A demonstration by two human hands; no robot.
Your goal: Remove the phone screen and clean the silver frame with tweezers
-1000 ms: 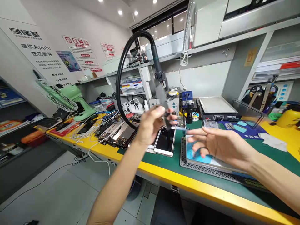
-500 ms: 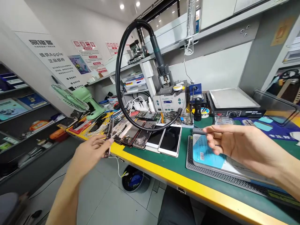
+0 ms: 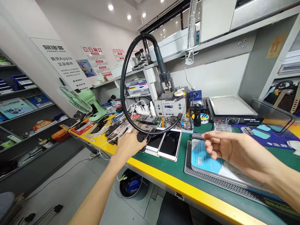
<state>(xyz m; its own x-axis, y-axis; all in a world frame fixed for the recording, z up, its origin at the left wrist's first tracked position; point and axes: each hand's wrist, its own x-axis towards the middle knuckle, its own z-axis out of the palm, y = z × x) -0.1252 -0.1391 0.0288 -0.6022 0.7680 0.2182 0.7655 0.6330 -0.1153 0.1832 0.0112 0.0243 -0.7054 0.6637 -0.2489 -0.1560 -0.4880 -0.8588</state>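
Saw a dark phone (image 3: pixel 142 137) partly hidden beside a white phone (image 3: pixel 154 144); saw a grey rod (image 3: pixel 197 136) held nearly level.

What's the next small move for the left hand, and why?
Probably ease the left hand low toward the yellow bench edge: phones crowd around it, and the black hose loops close beyond, so lifting straight up might snag. Whether it holds anything is hidden.
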